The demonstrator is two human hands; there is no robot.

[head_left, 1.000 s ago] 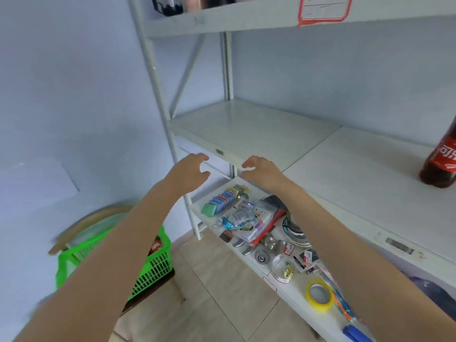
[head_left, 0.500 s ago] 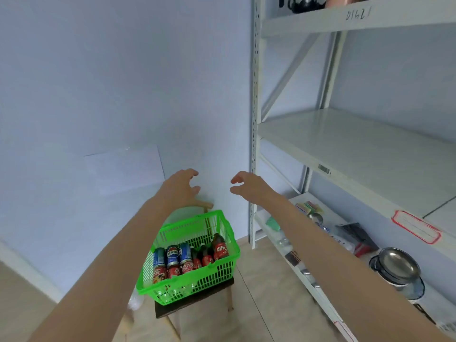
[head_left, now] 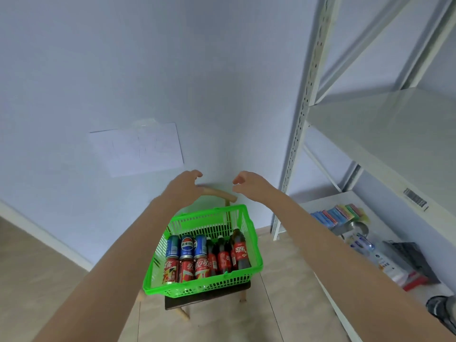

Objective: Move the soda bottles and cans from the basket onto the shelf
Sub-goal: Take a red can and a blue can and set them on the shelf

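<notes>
Basket vs 0.5 s ago: green basket (head_left: 256, 245) shows larger and nearer mid-view; shelf post (head_left: 296, 144) sits further right; both hands stay raised above the basket, empty.
Wall: pale blue wall (head_left: 98, 70), with a white paper sheet (head_left: 138, 149) stuck on it, left of the hands.
Left hand: left hand (head_left: 183, 186) is held out above the basket's far side, fingers loosely curled, holds nothing; overlaps the left end of the chair's top rail in view, contact cannot be told.
Chair: wooden chair (head_left: 219, 193) in the wall corner; its dark seat carries the basket.
Cans: three blue cans (head_left: 186, 245) in the back row, three red cans (head_left: 186, 269) in the front row, left part of the basket.
Bottles: dark cola bottles (head_left: 239, 251) with red labels, right part of the basket, just beside the cans; count unclear.
Right hand: right hand (head_left: 251, 185) is level with the left and apart from it, fingers loosely curled, holds nothing.
Shelf: white metal shelf (head_left: 370, 129) at right, well apart from the basket; barcode label on the front edge of its middle board. Lower board holds coloured sponges (head_left: 335, 213), a metal cup (head_left: 356, 229) and packets.
</notes>
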